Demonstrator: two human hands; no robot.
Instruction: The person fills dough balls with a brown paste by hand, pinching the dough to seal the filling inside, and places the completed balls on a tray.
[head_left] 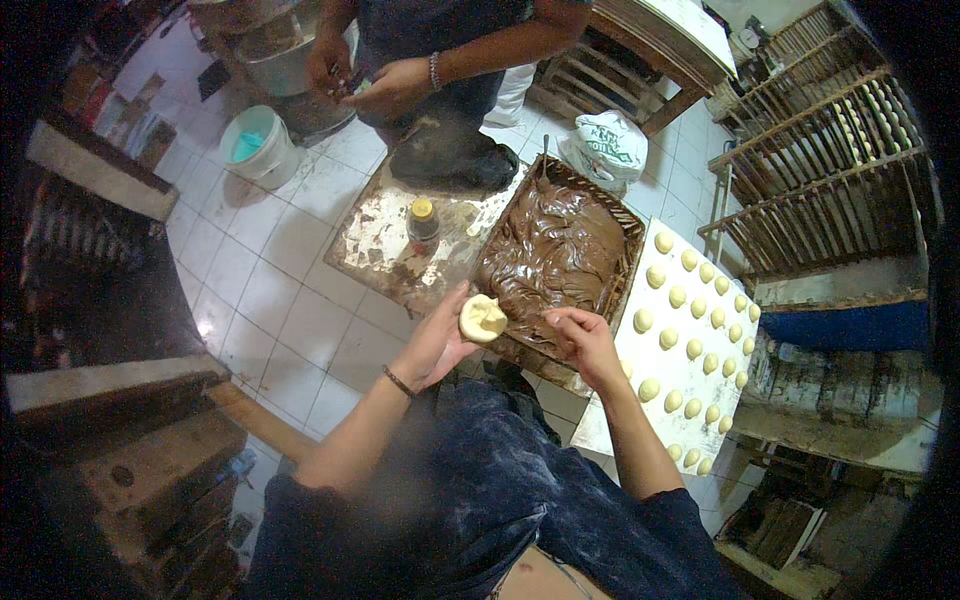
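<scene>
My left hand (445, 340) holds an open, cupped piece of pale dough (483, 318), its rim uneven. My right hand (580, 335) is closed at the lower part of a tray (632, 232) of glossy brown paste (545, 245); what its fingertips grip is too small to make out. A metal utensil handle (544, 160) stands up at the tray's back. To the right, a white board (660, 370) carries several rows of pale dough balls (644, 320). A dark bottle with a yellow lid (422, 225) stands on the stained worktop (365, 245) left of the tray.
Across the worktop a person (440, 40) holds small items in both hands. A white bucket (255, 165) stands on the tiled floor at upper left. A white sack (605, 150) lies behind the tray. Wooden racks (800, 200) line the right; dark wooden furniture (150, 440) is at left.
</scene>
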